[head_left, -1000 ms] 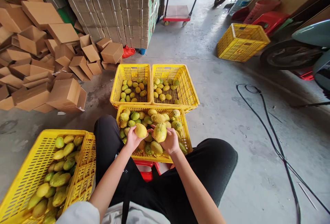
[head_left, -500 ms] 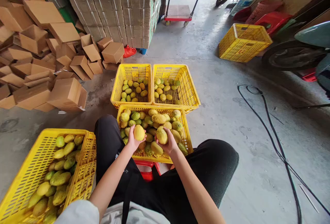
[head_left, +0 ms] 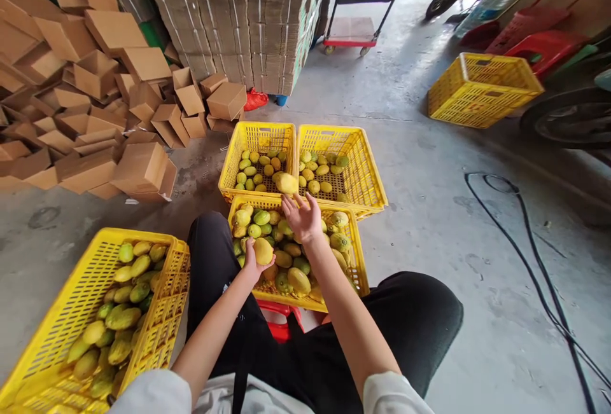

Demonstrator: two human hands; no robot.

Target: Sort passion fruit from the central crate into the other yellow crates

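Grey floor [head_left: 420,210] stretches rightward from the right hand [head_left: 304,218], its fingers splayed apart; cardboard boxes [head_left: 140,167] heap left beyond the left hand [head_left: 251,265], clasping a yellow fruit [head_left: 263,250].

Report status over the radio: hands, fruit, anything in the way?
Left hand gripping yellow fruit. Right hand open. Second fruit just past it, contact unclear. Nothing visibly blocking either hand.

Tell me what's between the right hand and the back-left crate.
In the head view, a yellow fruit shows between the right hand and the back-left crate, overlapping the crate's near-right corner; whether the fingers touch it is unclear.
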